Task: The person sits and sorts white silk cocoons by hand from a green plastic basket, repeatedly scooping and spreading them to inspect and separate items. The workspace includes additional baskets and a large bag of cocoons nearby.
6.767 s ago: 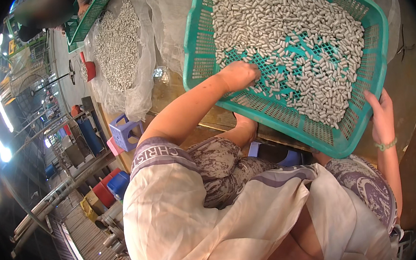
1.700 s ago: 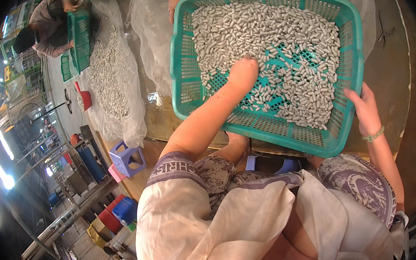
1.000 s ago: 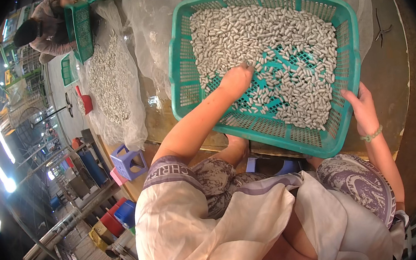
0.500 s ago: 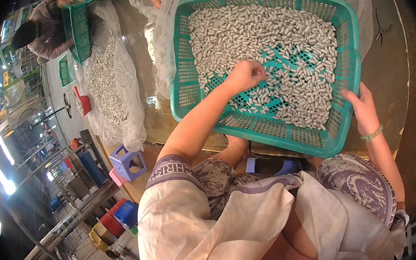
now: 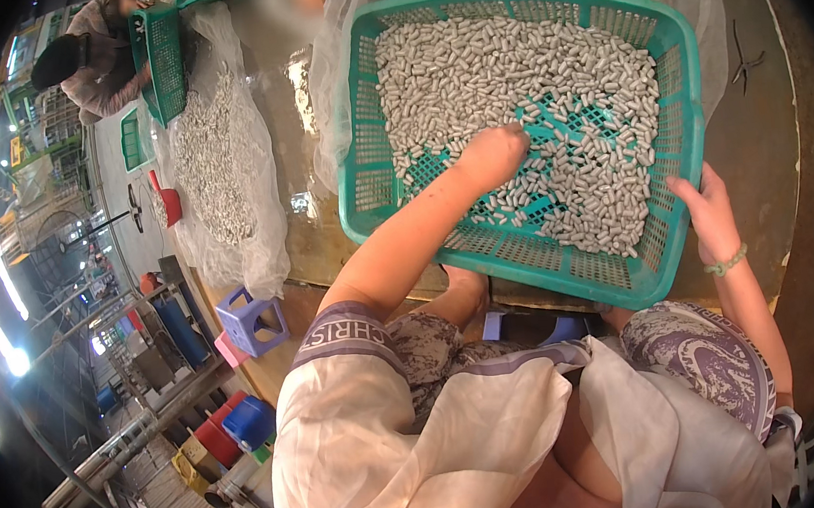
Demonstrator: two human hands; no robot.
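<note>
No screens or signs are in view.

1. Translucent plastic sack (image 5: 223, 174), far left: lies open and flat on the brown surface and carries a long heap of small grey-white pieces.
2. Second translucent plastic sack (image 5: 336, 75), far centre: crumpled, rising just behind and beside the left wall of the green basket (image 5: 566, 273) (it extends past the basket's far edge to the right, with more grey pieces on it).
3. Lettered band (image 5: 346, 330), near centre: a dark purple strip with pale lettering, wrapped around the hem of the person's left sleeve.
</note>
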